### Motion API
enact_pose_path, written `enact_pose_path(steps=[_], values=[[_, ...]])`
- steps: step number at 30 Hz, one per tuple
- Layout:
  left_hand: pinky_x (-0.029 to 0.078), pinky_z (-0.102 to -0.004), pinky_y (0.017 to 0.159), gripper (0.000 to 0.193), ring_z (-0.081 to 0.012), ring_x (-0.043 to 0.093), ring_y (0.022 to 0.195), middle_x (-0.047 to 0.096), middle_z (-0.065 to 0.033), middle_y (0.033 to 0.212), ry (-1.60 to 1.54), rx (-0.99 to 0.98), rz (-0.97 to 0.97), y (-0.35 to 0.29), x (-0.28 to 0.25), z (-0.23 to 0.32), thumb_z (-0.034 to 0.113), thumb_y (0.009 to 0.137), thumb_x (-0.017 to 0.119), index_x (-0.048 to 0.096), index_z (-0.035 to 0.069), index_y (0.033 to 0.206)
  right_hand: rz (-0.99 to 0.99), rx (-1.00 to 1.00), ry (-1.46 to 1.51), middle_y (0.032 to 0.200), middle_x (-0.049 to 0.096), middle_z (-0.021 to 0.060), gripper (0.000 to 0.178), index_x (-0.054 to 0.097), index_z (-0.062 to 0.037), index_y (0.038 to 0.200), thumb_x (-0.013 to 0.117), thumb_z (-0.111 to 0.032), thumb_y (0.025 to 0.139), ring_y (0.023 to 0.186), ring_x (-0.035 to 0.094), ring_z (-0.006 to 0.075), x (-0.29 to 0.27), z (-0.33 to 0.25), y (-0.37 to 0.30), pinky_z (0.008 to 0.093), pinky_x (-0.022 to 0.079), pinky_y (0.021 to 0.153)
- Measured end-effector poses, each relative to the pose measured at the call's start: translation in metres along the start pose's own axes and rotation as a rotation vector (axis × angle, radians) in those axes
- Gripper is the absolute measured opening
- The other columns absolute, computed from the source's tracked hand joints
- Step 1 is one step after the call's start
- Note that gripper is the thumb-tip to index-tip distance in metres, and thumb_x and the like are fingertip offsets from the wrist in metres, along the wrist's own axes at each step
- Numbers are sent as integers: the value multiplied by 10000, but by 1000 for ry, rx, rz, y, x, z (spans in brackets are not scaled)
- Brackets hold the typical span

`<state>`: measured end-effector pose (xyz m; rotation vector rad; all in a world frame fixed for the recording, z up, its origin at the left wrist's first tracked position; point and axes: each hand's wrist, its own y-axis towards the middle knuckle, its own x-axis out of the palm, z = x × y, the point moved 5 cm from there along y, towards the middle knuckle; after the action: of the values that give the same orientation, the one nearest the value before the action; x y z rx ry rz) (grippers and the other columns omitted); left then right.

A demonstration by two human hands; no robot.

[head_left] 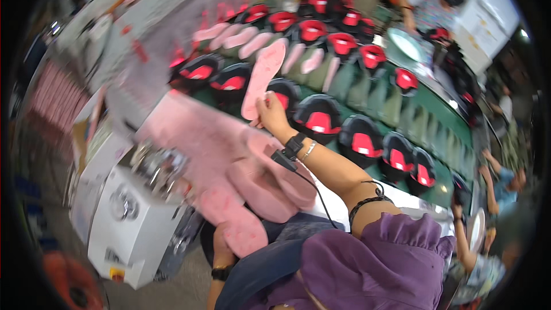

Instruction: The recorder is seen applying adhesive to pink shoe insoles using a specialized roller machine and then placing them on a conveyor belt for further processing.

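Observation:
My right hand (271,113) pinches the near end of a pink insole (267,69) and holds it up over the near edge of a green conveyor. Low at the left, my left hand (222,247) is at the edge of another pink insole (245,234) above my lap, its fingers mostly hidden behind it. Several more pink insoles (261,189) lie overlapping between my hands at the edge of a pink work surface (189,117). Beyond my right hand stand black shoes with red linings (318,119), in a row along the belt.
The green conveyor (373,95) carries rows of shoes and pink insoles (241,37). A white machine (123,218) with a dial stands at my left. Pink sheets (54,100) are stacked farther left. Other people (433,11) sit across and along the line. A cable hangs from my right wrist.

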<state>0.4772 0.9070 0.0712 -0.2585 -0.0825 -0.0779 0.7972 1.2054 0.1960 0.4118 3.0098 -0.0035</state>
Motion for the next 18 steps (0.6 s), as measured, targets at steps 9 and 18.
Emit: enact_pose_path(steps=[9,18], values=[[517,-435,926,475,-320,623,1044,611,-160,1137,-781,-540,38,11,61,68,186,802,545,516,-33,1223,525,366,-407,786,661,121,317,564,5,1090,642,-67,791,537,648,232,-370,49,18,371,521,429],[510,-431,939,462,-324,626,1059,619,-185,1149,-738,-528,142,-1,44,51,167,821,564,516,-69,1215,322,-126,-63,754,621,24,235,672,-4,1052,628,-63,829,658,562,132,-144,7,32,321,480,604]])
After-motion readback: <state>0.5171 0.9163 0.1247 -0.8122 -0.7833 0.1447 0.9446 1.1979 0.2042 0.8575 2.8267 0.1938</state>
